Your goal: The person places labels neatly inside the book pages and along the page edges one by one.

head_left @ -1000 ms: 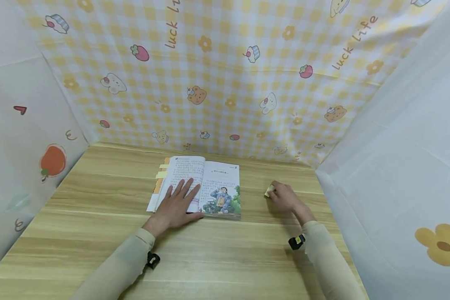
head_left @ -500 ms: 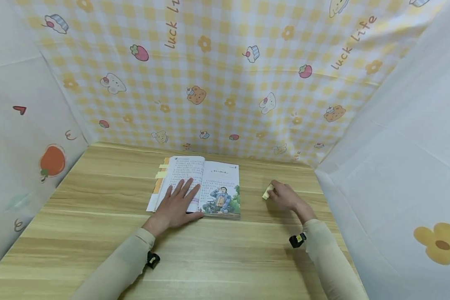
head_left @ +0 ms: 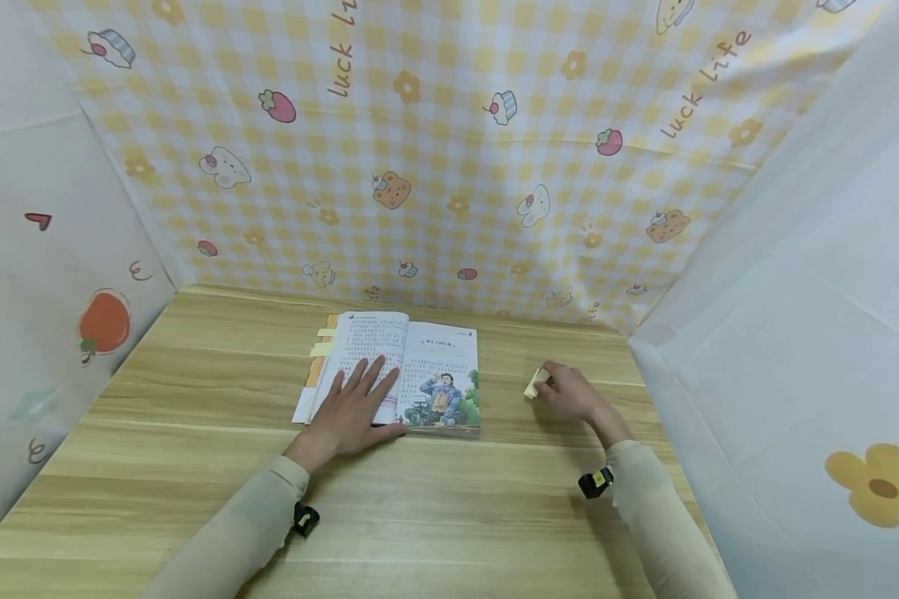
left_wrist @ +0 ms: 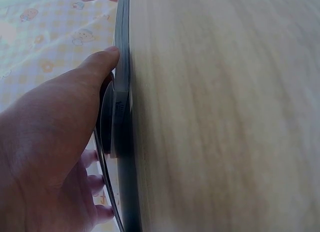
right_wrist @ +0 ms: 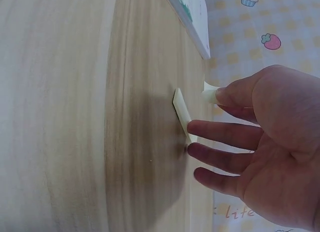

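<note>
An open book (head_left: 440,345) lies on the wooden table, printed text on its left page and an illustration on its right. My left hand (head_left: 347,413) rests flat on the left page, fingers spread, with the thumb along the bottom edge. In the left wrist view, the thumb tip meets the book's page block (left_wrist: 122,66). Right of the book, my right hand (head_left: 569,393) is over a small pale yellow sticky note pad (right_wrist: 183,114) on the table. Its thumb and index finger pinch a raised pale sticky note (right_wrist: 210,93), while the other fingers reach down to the pad.
Pale yellow and orange tabs (head_left: 322,349) stick out from the book's left side. Behind the table (head_left: 449,516) hangs a yellow checked curtain (head_left: 449,141), with white printed sheets at both sides. Each forearm carries a black wrist camera (head_left: 595,482).
More of the pale yellow paper shows at my right fingertips than a second ago. My right hand has barely shifted; my left hand stays still on the book.
</note>
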Tool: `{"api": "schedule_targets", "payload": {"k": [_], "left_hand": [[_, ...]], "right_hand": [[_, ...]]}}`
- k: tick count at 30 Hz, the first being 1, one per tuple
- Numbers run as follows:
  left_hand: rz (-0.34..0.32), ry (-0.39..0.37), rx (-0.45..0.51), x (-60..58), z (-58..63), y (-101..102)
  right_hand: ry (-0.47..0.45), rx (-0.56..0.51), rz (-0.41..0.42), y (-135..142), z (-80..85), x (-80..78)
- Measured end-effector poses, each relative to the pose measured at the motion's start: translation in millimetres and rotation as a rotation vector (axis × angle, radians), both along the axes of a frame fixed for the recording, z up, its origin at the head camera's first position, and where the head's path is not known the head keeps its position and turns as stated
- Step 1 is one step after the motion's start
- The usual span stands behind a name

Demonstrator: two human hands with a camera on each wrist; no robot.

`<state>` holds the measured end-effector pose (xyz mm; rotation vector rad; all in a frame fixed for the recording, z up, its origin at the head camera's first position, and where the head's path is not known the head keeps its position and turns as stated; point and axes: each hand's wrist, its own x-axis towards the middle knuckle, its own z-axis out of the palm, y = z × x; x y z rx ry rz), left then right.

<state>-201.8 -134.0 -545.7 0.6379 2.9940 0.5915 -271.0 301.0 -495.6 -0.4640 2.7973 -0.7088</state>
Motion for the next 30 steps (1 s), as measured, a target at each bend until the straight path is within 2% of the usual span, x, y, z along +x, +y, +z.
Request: {"api": "schedule_targets", "payload": {"k": [5, 11, 20, 25, 30], "left_hand": [[-0.003, 0.002, 0.004, 0.3, -0.7, 0.0], [-0.002, 0.003, 0.004, 0.1, -0.5, 0.4], [-0.004, -0.001, 0.010, 1.1, 1.5, 0.9], [-0.002, 0.002, -0.005, -0.5, -0.4, 1.0], [0.001, -0.002, -0.015, -1.5, -1.3, 0.9]], "right_hand": [[0.040, 0.010, 0.001, 0.6, -7.3, 0.8], [0.084, -0.048, -0.007, -0.3, -10.5, 4.5], [0.068, -0.181, -0.060, -3.2, -12.3, 8.2], [0.086, -0.213, -0.089, -6.2, -12.8, 9.0], [0.101, -0.239, -0.081, -8.9, -13.3, 9.4]]}}
